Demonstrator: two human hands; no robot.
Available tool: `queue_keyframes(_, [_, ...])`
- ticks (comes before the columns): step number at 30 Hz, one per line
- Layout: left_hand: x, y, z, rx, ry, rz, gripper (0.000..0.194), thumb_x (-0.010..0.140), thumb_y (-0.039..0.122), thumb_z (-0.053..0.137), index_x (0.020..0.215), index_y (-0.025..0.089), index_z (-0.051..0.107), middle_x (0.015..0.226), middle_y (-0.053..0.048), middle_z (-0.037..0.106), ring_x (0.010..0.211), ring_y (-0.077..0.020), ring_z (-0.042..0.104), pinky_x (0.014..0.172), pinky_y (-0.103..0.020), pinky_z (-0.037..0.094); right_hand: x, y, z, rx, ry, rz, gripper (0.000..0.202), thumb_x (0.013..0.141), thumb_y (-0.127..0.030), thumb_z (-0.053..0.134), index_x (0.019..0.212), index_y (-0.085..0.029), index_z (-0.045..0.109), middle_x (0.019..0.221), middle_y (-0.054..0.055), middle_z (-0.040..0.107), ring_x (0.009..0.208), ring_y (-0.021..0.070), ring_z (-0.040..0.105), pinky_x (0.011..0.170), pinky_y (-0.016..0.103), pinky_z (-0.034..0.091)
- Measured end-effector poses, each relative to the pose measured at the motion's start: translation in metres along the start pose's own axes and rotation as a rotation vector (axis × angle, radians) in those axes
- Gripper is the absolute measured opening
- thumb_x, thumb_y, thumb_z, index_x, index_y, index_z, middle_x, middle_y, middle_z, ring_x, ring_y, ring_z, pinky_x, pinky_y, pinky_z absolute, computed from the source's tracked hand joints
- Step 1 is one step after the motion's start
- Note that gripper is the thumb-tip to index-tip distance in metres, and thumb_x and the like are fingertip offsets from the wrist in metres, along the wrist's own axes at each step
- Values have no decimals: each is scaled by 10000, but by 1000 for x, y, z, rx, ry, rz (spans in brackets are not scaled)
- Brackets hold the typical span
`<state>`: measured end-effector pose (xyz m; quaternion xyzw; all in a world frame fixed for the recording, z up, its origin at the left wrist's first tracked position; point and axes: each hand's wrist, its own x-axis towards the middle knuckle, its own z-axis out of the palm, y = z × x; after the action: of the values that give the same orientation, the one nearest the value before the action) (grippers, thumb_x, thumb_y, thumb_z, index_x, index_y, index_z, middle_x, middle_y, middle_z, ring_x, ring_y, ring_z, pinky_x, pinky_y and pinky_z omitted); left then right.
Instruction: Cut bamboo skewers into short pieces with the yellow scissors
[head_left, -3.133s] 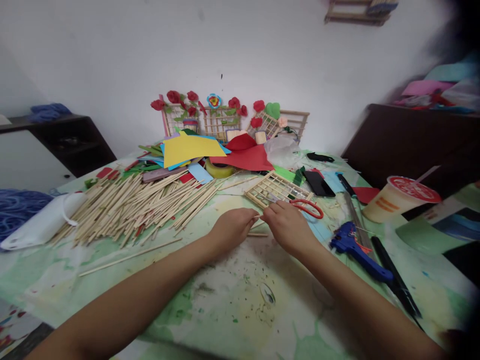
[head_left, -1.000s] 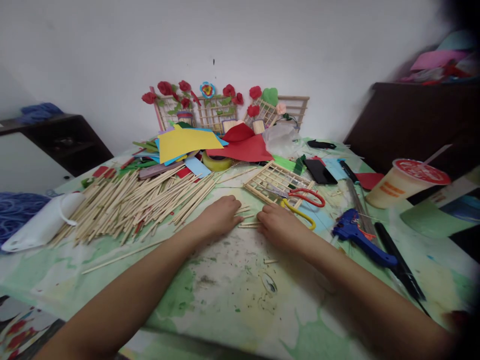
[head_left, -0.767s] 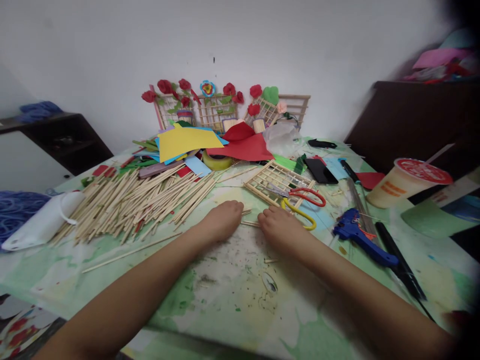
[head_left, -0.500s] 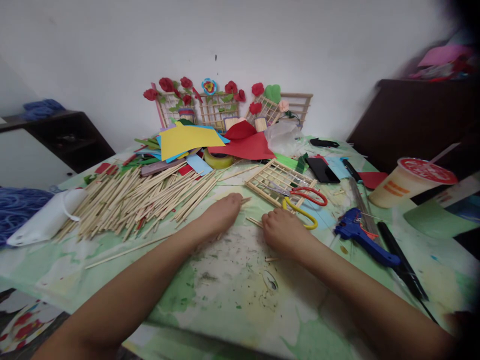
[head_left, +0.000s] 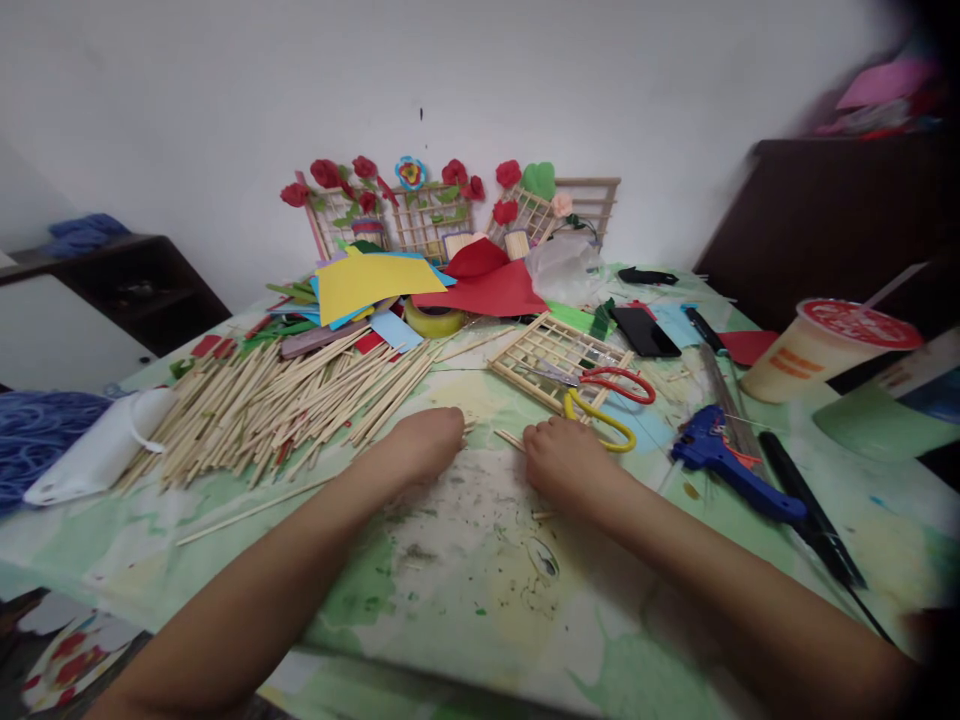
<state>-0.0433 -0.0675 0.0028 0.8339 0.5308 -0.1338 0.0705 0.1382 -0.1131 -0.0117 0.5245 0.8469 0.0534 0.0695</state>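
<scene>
My left hand (head_left: 429,442) is closed low over the middle of the table, with a short stick end (head_left: 470,426) poking out beyond its fingers. Fingers curled, my right hand (head_left: 562,455) is closed around thin wooden sticks (head_left: 510,438), whose ends stick out on its left side. Just behind the right hand lie scissors (head_left: 600,405) with red and yellow handles, resting on a small stick lattice (head_left: 551,355). A large heap of wooden sticks (head_left: 247,410) spreads to the left of my left hand.
To the right are a blue glue gun (head_left: 735,465), a black tool (head_left: 806,500), a drink cup (head_left: 821,350) and a phone (head_left: 645,331). Coloured paper (head_left: 382,283) and a tape roll (head_left: 433,320) lie behind. A white glue bottle (head_left: 97,450) is at left.
My left hand has moved a little left, away from my right hand, and less of the stick at its fingertips shows. My right hand has stayed in nearly the same place.
</scene>
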Motion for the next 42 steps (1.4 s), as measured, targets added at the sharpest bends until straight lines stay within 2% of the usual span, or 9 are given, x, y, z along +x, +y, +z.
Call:
queue_keyframes(5, [2, 7, 5, 1, 16, 24, 228, 805, 246, 442, 861, 126, 628, 870, -172, 662, 800, -265, 631, 643, -311, 450, -1, -4, -2, 7, -6, 26, 251, 796, -97, 409, 870, -88, 649, 826, 178, 666, 787, 257, 618, 630, 319, 413])
queue_keyframes(12, [11, 7, 15, -151, 222, 84, 237, 867, 272, 362, 906, 146, 559, 891, -139, 641, 805, -238, 612, 684, -316, 441, 1, -4, -2, 36, -8, 97, 240, 784, -73, 394, 890, -95, 608, 812, 175, 659, 793, 265, 624, 616, 316, 403])
queue_keyframes(15, [16, 4, 13, -284, 308, 104, 240, 880, 313, 351, 878, 158, 534, 874, -113, 622, 808, -218, 585, 707, -312, 429, 2, -2, -1, 84, 14, 166, 237, 835, -118, 349, 944, -103, 558, 754, 141, 652, 704, 246, 625, 563, 297, 372])
queue_keyframes(18, [18, 4, 9, -573, 386, 183, 242, 876, 342, 366, 762, 173, 497, 757, -54, 578, 714, -173, 541, 659, -281, 413, 4, -3, 0, 298, 82, 208, 253, 904, -229, 283, 909, -147, 522, 729, 90, 641, 644, 201, 598, 548, 273, 340])
queue_keyframes(23, [17, 21, 17, -1432, 192, 224, 242, 822, 373, 471, 696, 167, 452, 596, 27, 475, 491, -84, 415, 484, -202, 340, 5, -11, 1, 786, 150, 124, 232, 893, -237, 317, 744, -177, 484, 728, 45, 617, 652, 137, 546, 588, 232, 354])
queue_keyframes(28, [16, 46, 32, -1987, 144, 162, 185, 763, 311, 590, 781, 159, 485, 634, 28, 493, 562, -88, 482, 558, -201, 396, 4, -14, 2, 995, 170, 76, 327, 914, -272, 282, 670, -180, 479, 689, 36, 603, 651, 132, 534, 595, 224, 366])
queue_keyframes(34, [13, 55, 31, -2144, 127, 57, 133, 829, 276, 522, 898, 163, 537, 703, 4, 520, 616, -99, 511, 612, -221, 417, 4, -13, 4, 914, 131, 123, 321, 912, -288, 302, 702, -171, 515, 734, 61, 627, 665, 144, 548, 581, 228, 361])
queue_keyframes(38, [13, 56, 30, -2169, 95, 102, 195, 827, 324, 533, 932, 160, 532, 725, 1, 517, 627, -104, 509, 612, -231, 420, 6, -13, 5, 889, 153, 150, 333, 920, -298, 287, 737, -165, 532, 789, 77, 645, 699, 148, 565, 591, 228, 363])
queue_keyframes(42, [13, 56, 32, -2160, 126, 177, 224, 762, 219, 616, 952, 151, 516, 733, 18, 501, 662, -84, 500, 645, -200, 407, 5, -15, 7, 780, 177, 181, 268, 906, -282, 323, 825, -162, 548, 843, 85, 661, 718, 157, 583, 598, 235, 355])
